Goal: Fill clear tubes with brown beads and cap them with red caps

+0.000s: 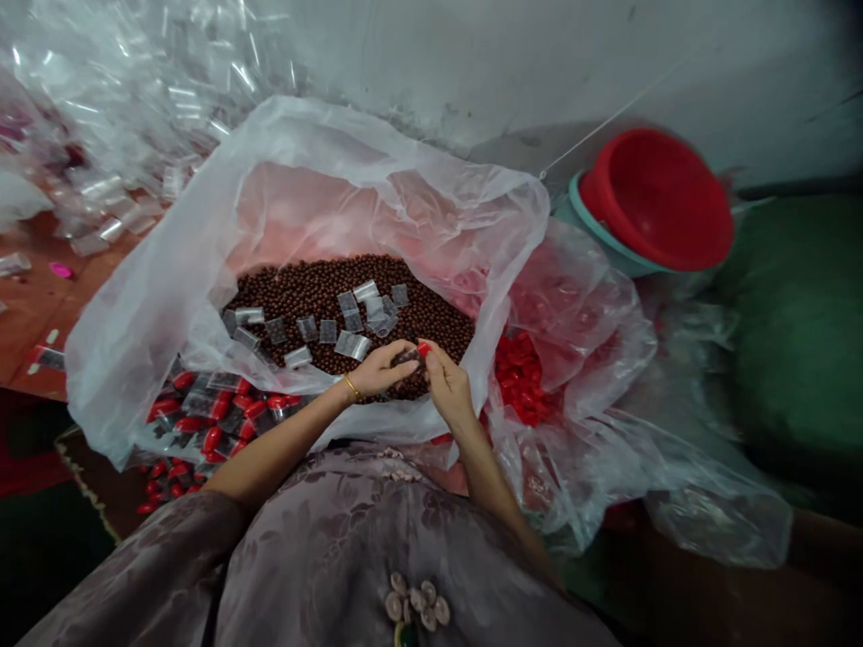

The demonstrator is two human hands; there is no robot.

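Note:
My left hand (378, 367), with a gold bracelet at its wrist, is closed around a small clear plastic tube (406, 357) that looks dark with brown balls inside. At the tube's right end, my right hand (446, 379) pinches a red cap (423, 348) against it. Whether the cap is fully seated cannot be made out. Both hands are above a heap of small brown balls (431, 310) in a large translucent plastic bag (145, 288). Several clear tubes (351, 343) lie loose on the balls.
Red-capped pieces (212, 438) are piled at the lower left. Loose red caps (522, 377) fill a clear bag on the right. Many clear tubes (108, 202) are heaped at the upper left. A red basin (664, 202) rests in a light blue one (586, 216) by the wall.

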